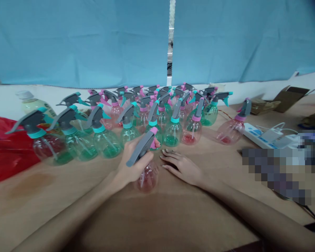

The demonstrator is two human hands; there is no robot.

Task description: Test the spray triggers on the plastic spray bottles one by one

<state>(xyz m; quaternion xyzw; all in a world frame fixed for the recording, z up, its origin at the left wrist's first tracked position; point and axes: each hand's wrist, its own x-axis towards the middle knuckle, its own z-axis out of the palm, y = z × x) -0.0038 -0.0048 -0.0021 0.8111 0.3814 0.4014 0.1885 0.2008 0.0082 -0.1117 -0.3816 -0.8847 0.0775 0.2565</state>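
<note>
My left hand (136, 161) is wrapped round the neck of a pink spray bottle (147, 177) with a grey and pink trigger head, at the near side of the table. The bottle looks upright; I cannot tell whether its base touches the wood. Resting on the tabletop to its right, my right hand (182, 166) has its fingers stretched out and holds nothing. Just beyond both hands stand a green spray bottle (172, 136) with a turquoise collar and a pink spray bottle (191, 134). Each has some coloured base showing through its clear body.
More green and pink spray bottles (107, 145) stand in rows behind. One pink bottle (229, 131) is apart at the right, beside a white power strip (262, 136). A red plastic bag (10, 150) lies left, a cardboard box (291, 99) back right. Blue cloth (94, 42) hangs behind.
</note>
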